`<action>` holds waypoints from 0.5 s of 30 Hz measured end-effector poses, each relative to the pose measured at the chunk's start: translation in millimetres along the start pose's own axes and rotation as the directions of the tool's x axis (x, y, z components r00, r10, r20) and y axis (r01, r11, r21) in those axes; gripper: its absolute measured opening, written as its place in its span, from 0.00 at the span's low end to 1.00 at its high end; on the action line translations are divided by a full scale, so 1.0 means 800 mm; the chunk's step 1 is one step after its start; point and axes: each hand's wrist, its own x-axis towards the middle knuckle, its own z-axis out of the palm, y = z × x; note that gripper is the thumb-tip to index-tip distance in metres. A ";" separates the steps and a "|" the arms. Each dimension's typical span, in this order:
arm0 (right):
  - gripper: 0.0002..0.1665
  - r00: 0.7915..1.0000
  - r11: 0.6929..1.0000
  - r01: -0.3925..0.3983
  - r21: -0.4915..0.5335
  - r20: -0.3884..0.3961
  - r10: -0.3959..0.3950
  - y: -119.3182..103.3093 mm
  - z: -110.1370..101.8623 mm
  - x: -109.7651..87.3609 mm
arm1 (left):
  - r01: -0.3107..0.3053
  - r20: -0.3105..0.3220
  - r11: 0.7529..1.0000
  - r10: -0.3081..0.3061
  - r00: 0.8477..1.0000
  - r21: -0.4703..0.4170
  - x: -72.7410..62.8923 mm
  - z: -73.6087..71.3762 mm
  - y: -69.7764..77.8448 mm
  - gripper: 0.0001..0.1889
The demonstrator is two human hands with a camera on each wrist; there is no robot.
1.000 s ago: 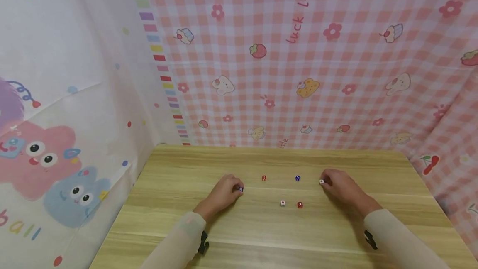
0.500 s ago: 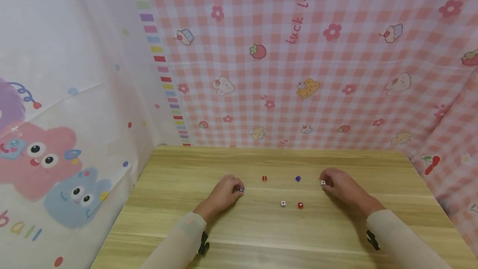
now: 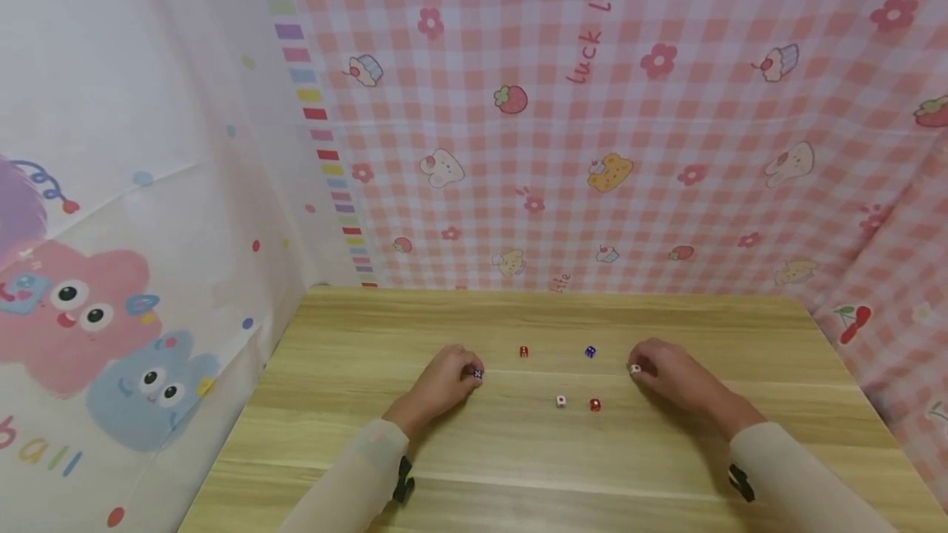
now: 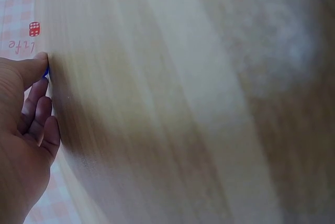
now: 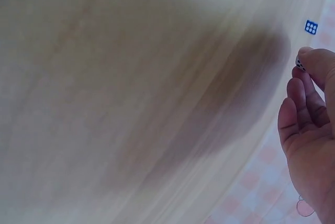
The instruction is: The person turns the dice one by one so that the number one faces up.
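On the left of the table, my left hand [image 3: 444, 378] pinches a blue die [image 3: 477, 374] between thumb and finger; in the left wrist view the thumb covers most of that die [image 4: 46, 71]. Over on the right, my right hand [image 3: 670, 370] pinches a white die [image 3: 634, 369] by thumb and fingertip, its dark pips showing in the right wrist view [image 5: 300, 64]. Between the hands lie a red die [image 3: 523, 352] and another blue die [image 3: 590, 352] in a back row. Nearer the front are a second white die [image 3: 560, 401] and a second red die [image 3: 596, 405].
The wooden table [image 3: 474, 475] ends at a pink checked cloth [image 3: 548, 146] hanging along its back. A white cloth with cartoon figures [image 3: 96, 294] hangs at the left. Both forearms in pale sleeves [image 3: 800, 475] reach in from the front edge.
My right hand has shifted slightly left and toward the front with the white die in its fingers. The left hand and the dice on the table stay where they were.
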 end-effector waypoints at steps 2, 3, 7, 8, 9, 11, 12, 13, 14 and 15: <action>0.04 1.000 1.000 0.002 -0.004 0.006 -0.002 -0.004 0.001 -0.002 | 0.002 0.000 1.000 -0.002 1.000 0.000 0.000 0.000 -0.001 0.02; 0.04 1.000 1.000 0.004 -0.008 0.010 -0.004 -0.007 0.001 -0.004 | 0.002 0.000 1.000 -0.002 1.000 -0.001 0.001 -0.001 -0.001 0.02; 0.05 1.000 1.000 0.031 -0.007 0.006 -0.031 -0.015 0.003 -0.012 | 0.004 -0.001 1.000 -0.004 1.000 -0.001 0.001 0.000 -0.001 0.02; 0.06 0.999 0.999 0.045 -0.007 0.002 -0.045 -0.017 0.004 -0.014 | 0.004 -0.001 1.000 -0.004 1.000 -0.001 0.001 -0.001 -0.001 0.02; 0.06 0.999 0.999 0.052 -0.005 -0.002 -0.052 -0.019 0.005 -0.017 | 0.003 -0.002 1.000 -0.003 1.000 0.001 0.001 -0.001 -0.001 0.02; 0.07 0.997 0.997 0.071 -0.011 -0.008 -0.071 -0.022 0.007 -0.021 | 0.002 -0.003 1.000 -0.002 1.000 0.002 0.000 -0.001 -0.001 0.02; 0.06 0.997 0.997 0.081 -0.011 -0.011 -0.081 -0.024 0.008 -0.023 | 0.002 -0.002 1.000 -0.002 1.000 0.003 0.000 -0.001 -0.001 0.02; 0.07 0.996 0.996 0.084 -0.013 -0.012 -0.084 -0.026 0.009 -0.025 | 0.004 -0.002 1.000 -0.004 1.000 0.003 0.000 -0.001 -0.001 0.02; 0.07 0.996 0.996 0.090 -0.016 -0.012 -0.090 -0.027 0.011 -0.026 | 0.005 -0.002 1.000 -0.005 1.000 0.004 0.000 -0.001 -0.001 0.02; 0.07 0.996 0.996 0.086 -0.019 -0.013 -0.086 -0.029 0.012 -0.028 | 0.006 -0.001 1.000 -0.006 1.000 0.006 0.001 0.000 -0.001 0.02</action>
